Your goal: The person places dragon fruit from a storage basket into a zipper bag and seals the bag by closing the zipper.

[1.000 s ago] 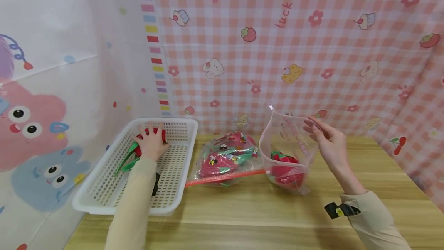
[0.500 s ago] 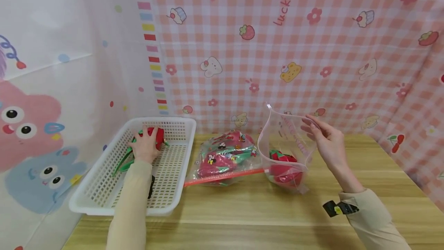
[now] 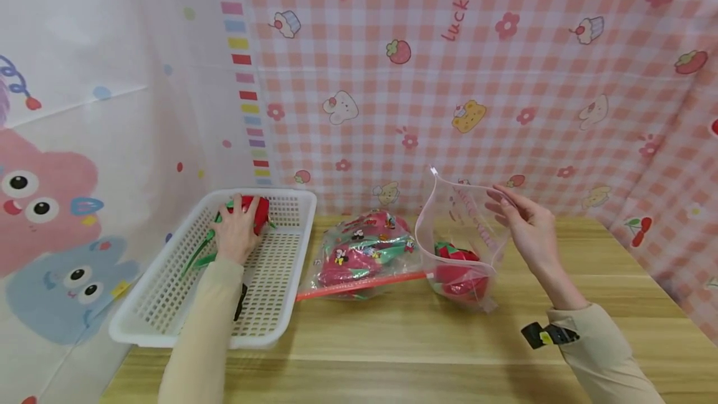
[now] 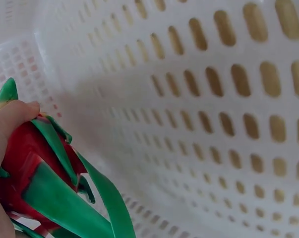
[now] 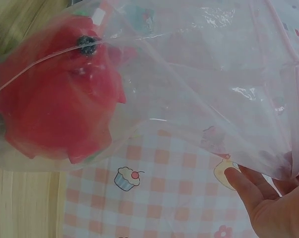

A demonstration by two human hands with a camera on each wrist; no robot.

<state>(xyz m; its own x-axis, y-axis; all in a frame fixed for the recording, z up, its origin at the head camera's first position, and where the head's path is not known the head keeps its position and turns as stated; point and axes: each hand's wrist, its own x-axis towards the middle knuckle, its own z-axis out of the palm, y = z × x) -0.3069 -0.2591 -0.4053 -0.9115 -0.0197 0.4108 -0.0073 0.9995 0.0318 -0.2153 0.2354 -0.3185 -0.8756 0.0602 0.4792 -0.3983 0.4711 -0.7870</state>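
A red dragon fruit (image 3: 260, 209) with long green scales is in the white basket (image 3: 268, 288), near its far end. My left hand (image 3: 232, 235) grips it from above, thumb and fingers spread round its sides. In the left wrist view the dragon fruit (image 4: 28, 148) sits against the palm, its scales reaching out past the fingers. On the right, my right hand (image 3: 533, 229) pinches the rim of a clear zip bag (image 3: 468, 204), which gapes at the top. Inside the bag's bottom lies another red dragon fruit (image 5: 65, 99) with a dark round end.
Between basket and zip bag lies a clear printed bag (image 3: 336, 276) with a red slider strip (image 3: 361, 285) and red-and-green fruit inside. All stand on a wooden table (image 3: 392, 354). Behind hangs a pink checked cloth (image 3: 364, 36), and a cartoon-printed white sheet (image 3: 140, 142) is at the left.
My left hand has gone from spread fingers over the dragon fruit to a grip on it, and the fruit has shifted slightly toward the basket's far end. The right hand stays at the bag's rim.
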